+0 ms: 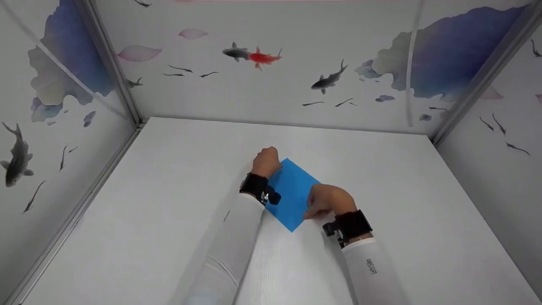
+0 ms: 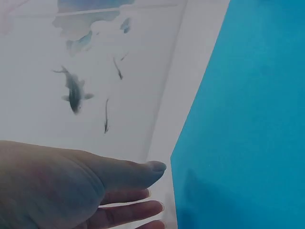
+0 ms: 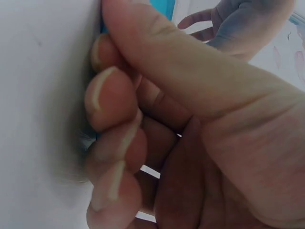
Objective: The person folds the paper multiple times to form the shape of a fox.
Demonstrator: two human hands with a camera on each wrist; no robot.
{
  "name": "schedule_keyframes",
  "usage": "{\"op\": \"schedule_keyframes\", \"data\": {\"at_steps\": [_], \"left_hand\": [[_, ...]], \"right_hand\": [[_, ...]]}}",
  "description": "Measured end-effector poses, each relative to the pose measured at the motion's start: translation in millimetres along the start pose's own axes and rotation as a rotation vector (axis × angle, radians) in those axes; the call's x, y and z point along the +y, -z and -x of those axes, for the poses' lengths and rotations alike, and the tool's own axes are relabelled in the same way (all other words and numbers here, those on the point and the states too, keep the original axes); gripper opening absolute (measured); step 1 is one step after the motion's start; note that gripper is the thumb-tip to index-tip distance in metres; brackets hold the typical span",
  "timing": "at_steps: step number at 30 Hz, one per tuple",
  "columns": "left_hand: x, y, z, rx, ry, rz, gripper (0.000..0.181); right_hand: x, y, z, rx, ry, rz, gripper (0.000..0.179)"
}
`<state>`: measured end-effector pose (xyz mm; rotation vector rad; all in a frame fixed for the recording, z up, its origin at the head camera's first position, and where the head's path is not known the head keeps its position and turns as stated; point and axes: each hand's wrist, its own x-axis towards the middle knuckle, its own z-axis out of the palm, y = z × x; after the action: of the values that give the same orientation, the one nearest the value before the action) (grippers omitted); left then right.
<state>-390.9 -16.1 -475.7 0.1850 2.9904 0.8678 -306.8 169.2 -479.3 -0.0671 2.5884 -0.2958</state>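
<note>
— Grip first, please: how do the two hands stand?

— Left hand (image 1: 266, 163) seems free of any hold: in its wrist view the thumb (image 2: 138, 172) lies straight, with a small gap to the edge of a bright blue, thin, square sheet (image 1: 292, 186), probably of paper. Right hand (image 1: 332, 198) has its fingers curled at the edge of this sheet; whether they pinch it, I cannot tell, because the fingertips hide the contact.

— And where is the sheet, going from large to small?

— A smooth white tabletop (image 1: 169, 190) fills most of the lower frame in the head view. Upon it, near the centre of the frame, the sheet lies between the hands. From the right hand it extends toward the left of the frame; from the left hand, toward the right and the bottom.

— Does it have a long axis?

— None that I can see; its sides look about equal. It lies like a diamond, one corner to the top, one to the bottom. Its right corner is behind the right hand, so I judge this hand the nearer.

— And its look?

— One even blue, without print or visible crease. Its visible edges are straight, and a soft shadow falls near the left thumb.
</note>
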Motion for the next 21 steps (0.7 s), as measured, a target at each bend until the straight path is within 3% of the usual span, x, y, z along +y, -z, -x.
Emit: {"op": "schedule_keyframes", "data": {"at_steps": [5,9,16,21], "left_hand": [[10.2,-4.2,-21.5,-0.012,-0.059,-0.123,0.008],[8.4,-7.5,-24.8,0.004,-0.104,-0.155,0.010],[6.7,-15.4,-23.3,0.035,-0.151,-0.056,0.015],[8.4,-22.1,-22.6,-0.024,-0.135,-0.008,0.018]], "right_hand": [[0.3,2.0,4.6,0.003,0.007,-0.003,0.030],[-2.9,4.9,10.0,-0.006,0.038,0.001,0.032],[-3.7,8.4,13.3,-0.017,0.046,-0.002,0.035],[-0.7,4.2,7.4,-0.024,0.024,-0.014,0.033]]}}
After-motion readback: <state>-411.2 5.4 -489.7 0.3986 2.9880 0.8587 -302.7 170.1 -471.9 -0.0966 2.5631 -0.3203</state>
